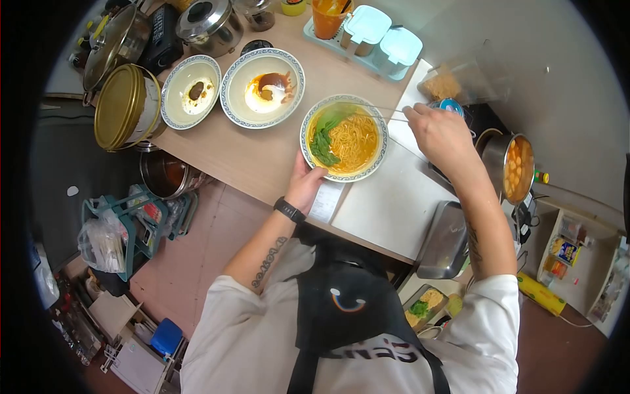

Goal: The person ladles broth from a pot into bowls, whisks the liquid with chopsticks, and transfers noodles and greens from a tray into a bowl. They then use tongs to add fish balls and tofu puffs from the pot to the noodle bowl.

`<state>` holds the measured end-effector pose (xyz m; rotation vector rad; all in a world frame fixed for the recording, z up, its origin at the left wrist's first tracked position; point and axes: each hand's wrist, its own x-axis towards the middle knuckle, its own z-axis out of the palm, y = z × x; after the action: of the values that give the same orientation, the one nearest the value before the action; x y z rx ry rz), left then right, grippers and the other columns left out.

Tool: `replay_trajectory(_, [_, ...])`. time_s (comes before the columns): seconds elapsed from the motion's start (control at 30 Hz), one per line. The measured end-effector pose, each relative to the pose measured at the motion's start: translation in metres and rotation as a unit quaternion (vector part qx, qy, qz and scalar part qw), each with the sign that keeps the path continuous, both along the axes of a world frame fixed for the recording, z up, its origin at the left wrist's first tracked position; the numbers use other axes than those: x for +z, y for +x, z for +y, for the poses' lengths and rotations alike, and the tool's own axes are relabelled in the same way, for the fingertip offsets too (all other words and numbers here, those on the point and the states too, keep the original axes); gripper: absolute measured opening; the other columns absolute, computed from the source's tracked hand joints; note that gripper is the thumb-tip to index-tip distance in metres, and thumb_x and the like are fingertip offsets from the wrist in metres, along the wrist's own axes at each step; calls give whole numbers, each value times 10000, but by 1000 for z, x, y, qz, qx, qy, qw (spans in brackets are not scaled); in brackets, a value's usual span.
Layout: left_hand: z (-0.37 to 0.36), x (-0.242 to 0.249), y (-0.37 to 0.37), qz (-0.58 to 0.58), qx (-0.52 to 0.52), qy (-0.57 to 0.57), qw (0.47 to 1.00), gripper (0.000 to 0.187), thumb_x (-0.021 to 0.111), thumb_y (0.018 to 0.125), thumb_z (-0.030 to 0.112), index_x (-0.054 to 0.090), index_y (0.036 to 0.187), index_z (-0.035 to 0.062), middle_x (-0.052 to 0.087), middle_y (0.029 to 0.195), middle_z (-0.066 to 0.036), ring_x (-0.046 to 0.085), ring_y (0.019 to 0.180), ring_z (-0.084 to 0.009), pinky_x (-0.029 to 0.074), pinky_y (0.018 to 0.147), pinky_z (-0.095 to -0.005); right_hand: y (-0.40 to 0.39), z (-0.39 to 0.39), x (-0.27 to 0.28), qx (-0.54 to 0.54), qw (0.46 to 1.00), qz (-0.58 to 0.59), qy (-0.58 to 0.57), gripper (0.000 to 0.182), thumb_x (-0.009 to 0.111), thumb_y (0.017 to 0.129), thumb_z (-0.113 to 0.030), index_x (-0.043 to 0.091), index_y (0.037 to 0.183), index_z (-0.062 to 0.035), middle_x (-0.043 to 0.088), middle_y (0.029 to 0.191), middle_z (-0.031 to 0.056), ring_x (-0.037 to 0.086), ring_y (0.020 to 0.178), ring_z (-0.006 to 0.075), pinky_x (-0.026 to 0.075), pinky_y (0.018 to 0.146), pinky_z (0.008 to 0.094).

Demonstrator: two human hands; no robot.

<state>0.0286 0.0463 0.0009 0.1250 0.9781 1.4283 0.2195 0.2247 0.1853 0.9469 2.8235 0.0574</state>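
A patterned bowl (pixel 382 146) of yellow noodles (pixel 354 139) in broth stands on the counter, with leafy greens (pixel 323 139) along its left side. My left hand (pixel 307 182) grips the near rim, thumb on top. Over the bowl's right edge, my right hand (pixel 441 134) is closed on a thin metal utensil (pixel 392 113). Its two slender rods reach left above the bowl, and the far end blurs over the greens. Whether it is tongs or chopsticks I cannot tell.
Two bowls with sauce (pixel 223 85) (pixel 165 98) stand at left, near a gold-lidded tub (pixel 118 108). Light-blue lidded containers (pixel 367 25) sit at the back. A pot of orange stew (pixel 517 167) is at right, with a metal tray (pixel 441 243) nearer me.
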Motion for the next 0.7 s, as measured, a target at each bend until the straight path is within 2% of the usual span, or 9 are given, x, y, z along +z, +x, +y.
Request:
replay_trajectory(0.07, [1, -4, 0, 4, 4, -8, 1000, 714, 506, 830, -113, 314, 1485, 97, 503, 1357, -70, 519, 1227, -188, 455, 1015, -333, 9, -5, 2, -18, 1000, 0, -13, 266, 592, 856, -108, 661, 1104, -45, 668, 940, 99, 676, 807, 297, 543, 721, 400])
replay_trajectory(0.13, [0, -14, 2, -11, 11, -10, 1000, 689, 504, 827, -117, 343, 1466, 81, 514, 1344, -70, 533, 1201, -186, 463, 996, -332, 29, -26, 16, -98, 990, 91, -38, 241, 620, 873, -127, 648, 1101, -51, 661, 953, 121, 664, 822, 326, 532, 711, 415])
replay_trajectory(0.17, [-2, -16, 2, -12, 7, -10, 1000, 689, 504, 827, -117, 343, 1466, 81, 514, 1344, -70, 533, 1201, -186, 463, 996, -332, 42, -36, 22, -102, 990, 90, -37, 241, 620, 873, -127, 648, 1101, -51, 661, 953, 121, 664, 822, 326, 532, 711, 415])
replay_trajectory(0.23, [-3, -14, 4, -6, 29, -5, 1000, 671, 502, 825, -121, 359, 1452, 74, 511, 1347, -68, 529, 1200, -189, 462, 992, -329, 69, -55, 36, -216, 964, 113, -105, 243, 635, 888, -127, 640, 1117, -47, 653, 956, 134, 655, 843, 343, 517, 720, 424])
replay_trajectory(0.33, [-10, 4, 4, -25, 18, 26, 999, 677, 477, 839, -106, 324, 1480, 48, 477, 1418, -88, 487, 1276, -214, 378, 1094, -364, 112, -87, 67, -317, 925, 159, -137, 278, 633, 884, -108, 628, 1151, -32, 647, 938, 139, 649, 834, 345, 510, 730, 419])
replay_trajectory(0.37, [-12, 8, 4, -13, -10, 32, 999, 672, 456, 859, -78, 312, 1500, 66, 447, 1468, -109, 442, 1348, -255, 353, 1135, -426, 134, -96, 79, -338, 914, 178, -140, 307, 641, 887, -109, 630, 1181, -22, 656, 955, 155, 647, 833, 341, 513, 749, 401])
replay_trajectory(0.47, [-12, 42, 15, 24, -60, 46, 997, 697, 456, 834, -30, 295, 1507, 49, 435, 1469, -114, 426, 1356, -271, 342, 1143, -439, 206, -120, 109, -418, 873, 248, -47, 304, 645, 903, -116, 652, 1183, 2, 682, 1034, 198, 660, 855, 343, 521, 766, 387])
replay_trajectory(0.57, [-8, 65, 37, 31, -102, 71, 992, 685, 483, 840, 17, 304, 1500, 54, 441, 1466, -102, 441, 1344, -261, 357, 1131, -434, 267, -116, 133, -521, 844, 122, 40, 293, 644, 904, -142, 658, 1153, 10, 699, 1005, 205, 671, 912, 368, 530, 800, 412])
replay_trajectory(0.7, [7, 91, 83, -10, -122, 68, 990, 729, 514, 800, -36, 311, 1496, 43, 453, 1452, -106, 437, 1341, -259, 330, 1147, -413, 348, -88, 100, -476, 874, 32, 88, 279, 629, 901, -149, 665, 1131, 5, 703, 1016, 198, 664, 930, 382, 526, 821, 454])
